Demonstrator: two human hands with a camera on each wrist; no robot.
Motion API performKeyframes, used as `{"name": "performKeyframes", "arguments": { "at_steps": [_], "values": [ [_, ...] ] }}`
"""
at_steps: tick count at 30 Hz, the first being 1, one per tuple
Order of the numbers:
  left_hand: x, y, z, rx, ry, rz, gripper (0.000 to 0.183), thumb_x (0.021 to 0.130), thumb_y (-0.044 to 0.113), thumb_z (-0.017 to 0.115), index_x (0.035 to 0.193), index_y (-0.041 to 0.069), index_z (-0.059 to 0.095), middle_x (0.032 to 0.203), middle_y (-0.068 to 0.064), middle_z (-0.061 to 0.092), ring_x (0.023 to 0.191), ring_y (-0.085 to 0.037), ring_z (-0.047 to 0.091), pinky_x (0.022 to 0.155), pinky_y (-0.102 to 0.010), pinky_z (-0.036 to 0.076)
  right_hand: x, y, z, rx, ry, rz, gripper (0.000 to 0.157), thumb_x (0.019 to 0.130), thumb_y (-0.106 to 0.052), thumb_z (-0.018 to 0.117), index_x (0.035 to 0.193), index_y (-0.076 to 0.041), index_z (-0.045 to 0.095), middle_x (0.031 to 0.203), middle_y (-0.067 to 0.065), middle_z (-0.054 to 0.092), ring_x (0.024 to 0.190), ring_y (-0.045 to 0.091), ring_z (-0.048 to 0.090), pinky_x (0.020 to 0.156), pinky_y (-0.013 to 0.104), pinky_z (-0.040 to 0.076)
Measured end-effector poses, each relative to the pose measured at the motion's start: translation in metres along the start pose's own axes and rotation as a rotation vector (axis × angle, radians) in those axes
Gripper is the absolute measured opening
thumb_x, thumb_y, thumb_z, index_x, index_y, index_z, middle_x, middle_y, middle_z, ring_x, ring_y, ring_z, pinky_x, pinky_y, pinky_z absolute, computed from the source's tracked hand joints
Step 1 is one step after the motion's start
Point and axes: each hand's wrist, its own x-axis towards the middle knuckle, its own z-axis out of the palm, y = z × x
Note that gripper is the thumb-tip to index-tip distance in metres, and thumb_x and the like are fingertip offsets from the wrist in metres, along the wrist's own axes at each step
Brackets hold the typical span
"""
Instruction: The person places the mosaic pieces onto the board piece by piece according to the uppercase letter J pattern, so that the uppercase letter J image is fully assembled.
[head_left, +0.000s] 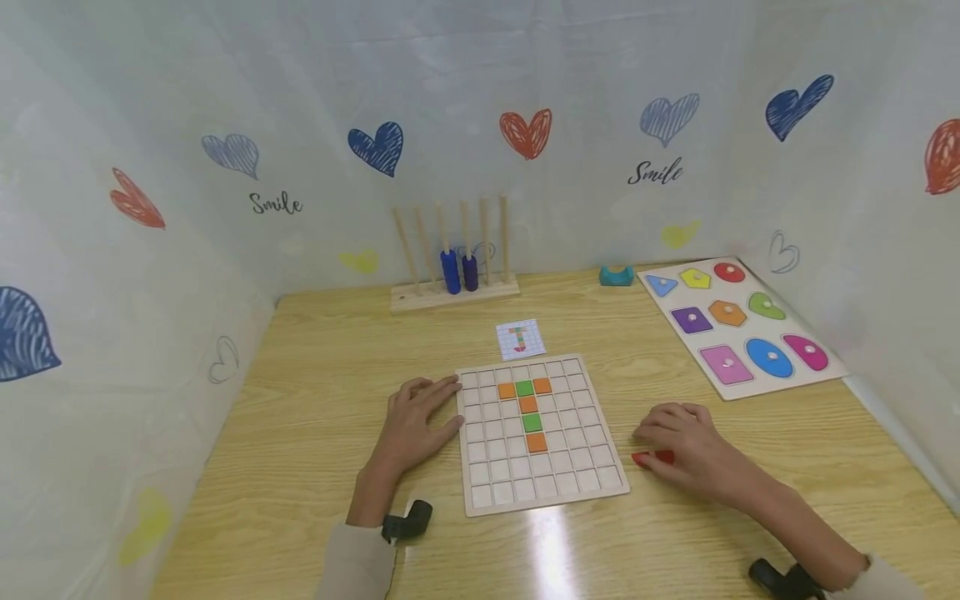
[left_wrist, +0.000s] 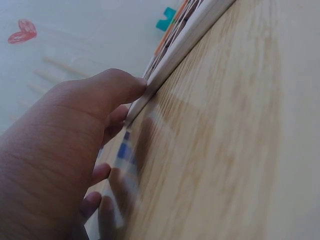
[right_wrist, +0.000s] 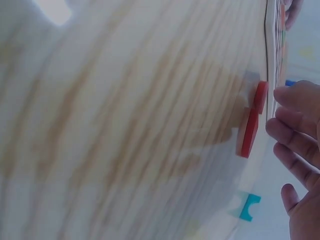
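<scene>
A square wooden grid board (head_left: 592,458) lies on the table with small orange tiles (head_left: 528,404) and green tiles (head_left: 532,423) set in a T shape. My left hand (head_left: 408,425) rests at the board's left side, its thumb and index fingertip touching the edge. To the right of the board, my right hand (head_left: 690,446) hovers over two red pieces, fingers loosely bent and apart. In the right wrist view one flat red piece (right_wrist: 248,134) and another red piece (right_wrist: 261,97) lie on the table below the fingertips. From the head, that hand partly covers them.
Behind the board lies a small pattern card (head_left: 532,346). A peg stand (head_left: 416,297) with blue and purple beads stands at the back, a teal arch block (head_left: 617,277) to its right. At the right lies a shape puzzle board (head_left: 686,354). Curtains enclose the table.
</scene>
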Motion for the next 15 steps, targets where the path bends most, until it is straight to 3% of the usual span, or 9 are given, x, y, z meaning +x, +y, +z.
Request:
{"name": "performKeyframes", "arguments": {
  "at_steps": [7,15],
  "values": [
    [0.0,0.0,0.0,0.004,0.006,0.011,0.054,0.092,0.041,0.067,0.142,0.024,0.059,0.149,0.012,0.05,0.132,-0.026,0.04,0.104,-0.054,0.026,-0.009,0.002,-0.004,-0.007,-0.04,0.057,0.024,0.075,-0.02,0.086,0.096,-0.023,0.076,0.101,-0.012,0.065,0.103,0.02,0.055,0.085,0.047,0.03],
    [0.001,-0.002,0.002,-0.005,-0.006,0.012,0.055,0.093,0.042,0.066,0.144,0.024,0.057,0.15,0.011,0.049,0.133,-0.026,0.038,0.105,-0.053,0.025,-0.019,0.008,-0.006,0.005,-0.032,0.033,0.028,0.073,-0.018,0.087,0.098,-0.022,0.075,0.102,-0.013,0.064,0.103,0.017,0.054,0.085,0.045,0.031]
  ]
}}
